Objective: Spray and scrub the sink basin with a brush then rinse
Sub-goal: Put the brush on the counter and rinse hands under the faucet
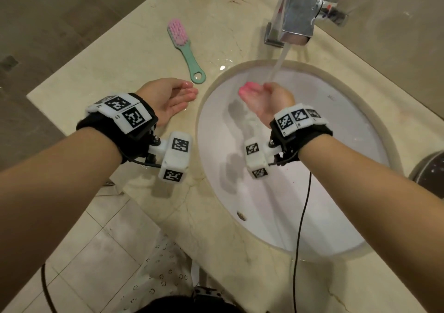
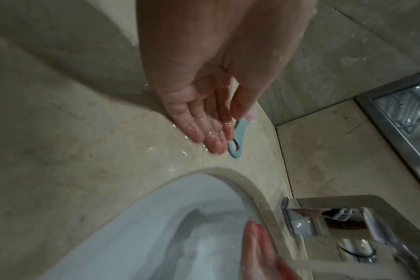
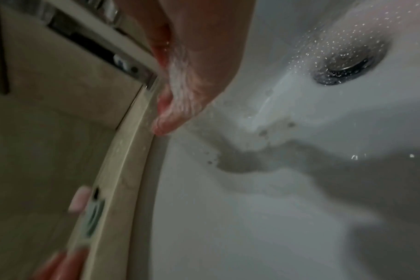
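Note:
A scrub brush (image 1: 184, 48) with pink bristles and a mint-green handle lies on the marble counter, left of the white sink basin (image 1: 324, 204). My right hand (image 1: 262, 93) is cupped, palm up, under the water stream (image 1: 278, 66) that runs from the chrome faucet (image 1: 296, 16). It holds nothing. Water splashes over its fingers (image 3: 178, 98). My left hand (image 1: 175, 96) rests wet and open on the counter beside the basin rim, fingers straight (image 2: 211, 136), just short of the brush handle (image 2: 235, 147). The drain (image 3: 348, 66) sits at the basin's bottom.
A black cable (image 1: 300, 216) hangs from my right wrist across the basin's front. A dark round object (image 1: 430, 170) stands at the right edge. A chrome-framed wall fitting (image 2: 400, 117) is behind the faucet. Puddles lie on the counter near the brush. Tiled floor shows below left.

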`<state>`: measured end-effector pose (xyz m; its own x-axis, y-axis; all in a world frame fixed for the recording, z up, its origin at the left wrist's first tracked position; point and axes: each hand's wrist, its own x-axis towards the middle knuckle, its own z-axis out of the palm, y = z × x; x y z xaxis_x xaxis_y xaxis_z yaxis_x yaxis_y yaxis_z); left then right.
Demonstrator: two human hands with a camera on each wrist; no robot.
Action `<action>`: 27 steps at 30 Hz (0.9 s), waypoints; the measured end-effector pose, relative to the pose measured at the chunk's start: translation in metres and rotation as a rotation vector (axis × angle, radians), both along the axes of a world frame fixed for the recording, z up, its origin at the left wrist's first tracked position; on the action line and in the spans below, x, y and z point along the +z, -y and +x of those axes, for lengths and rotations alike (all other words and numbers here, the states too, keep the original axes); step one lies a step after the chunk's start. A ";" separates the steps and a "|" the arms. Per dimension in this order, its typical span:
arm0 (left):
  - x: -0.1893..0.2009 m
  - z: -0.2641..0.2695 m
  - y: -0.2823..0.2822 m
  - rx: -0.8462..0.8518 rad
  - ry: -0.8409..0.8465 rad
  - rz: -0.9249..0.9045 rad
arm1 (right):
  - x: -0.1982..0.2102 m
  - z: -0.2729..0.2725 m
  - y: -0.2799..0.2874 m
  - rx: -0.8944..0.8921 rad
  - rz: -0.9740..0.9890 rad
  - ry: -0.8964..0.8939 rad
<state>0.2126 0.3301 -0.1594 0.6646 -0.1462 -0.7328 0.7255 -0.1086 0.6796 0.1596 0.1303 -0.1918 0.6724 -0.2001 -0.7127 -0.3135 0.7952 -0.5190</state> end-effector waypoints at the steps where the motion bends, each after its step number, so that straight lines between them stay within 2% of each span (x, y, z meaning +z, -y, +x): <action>1: 0.000 0.000 0.000 0.000 0.000 0.002 | 0.002 -0.007 -0.009 0.077 -0.005 -0.027; 8: -0.001 0.000 0.000 -0.005 0.006 0.004 | -0.010 -0.057 -0.050 1.062 -0.071 -0.194; 11: -0.001 0.001 -0.001 -0.006 0.001 0.006 | -0.019 -0.066 -0.048 1.243 -0.132 -0.280; 13: -0.001 0.002 -0.002 -0.005 -0.002 0.005 | -0.025 -0.066 -0.042 1.295 -0.273 -0.337; 15: -0.001 0.002 -0.002 -0.006 -0.004 0.006 | -0.032 -0.061 -0.033 1.232 -0.414 -0.355; 17: -0.002 0.002 -0.002 -0.005 -0.005 0.009 | -0.035 -0.052 -0.024 0.996 -0.450 -0.339; 20: -0.002 0.003 -0.001 0.004 -0.012 0.015 | -0.032 -0.035 -0.004 0.476 -0.324 -0.253; 22: -0.001 0.003 0.000 0.007 -0.015 0.017 | -0.031 -0.022 0.013 0.208 -0.222 -0.178; 25: -0.001 0.003 0.001 0.009 -0.017 0.019 | -0.028 -0.007 0.029 -0.046 -0.102 -0.089; 27: -0.001 0.003 0.001 0.013 -0.017 0.017 | -0.024 0.002 0.034 -0.150 -0.021 -0.033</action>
<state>0.2152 0.3296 -0.1604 0.6537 -0.1253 -0.7463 0.7384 -0.1104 0.6653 0.1621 0.0968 -0.2162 0.6099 -0.3117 -0.7286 -0.2093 0.8234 -0.5274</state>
